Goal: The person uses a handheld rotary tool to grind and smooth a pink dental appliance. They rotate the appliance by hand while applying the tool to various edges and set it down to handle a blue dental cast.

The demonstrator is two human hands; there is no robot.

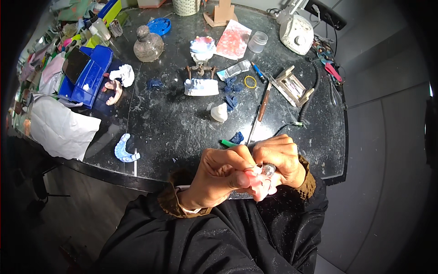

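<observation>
**One glossy pink moulded piece (259, 189), pinched**

Well left from the left hand (218, 174) lies a pale-blue, horseshoe-shaped dental model (123, 150). This hand pinches the pink piece between thumb and fingers, directly beside the right hand (280, 158), which is curled around a shiny, silver-grey, rounded object (268, 170).

No legible txt, brands, nos or signs w/in view.

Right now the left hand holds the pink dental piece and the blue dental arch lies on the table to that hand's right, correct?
Not quite: the left hand does hold the pink dental piece, but the head view shows the blue dental arch on the table to that hand's left.
</observation>
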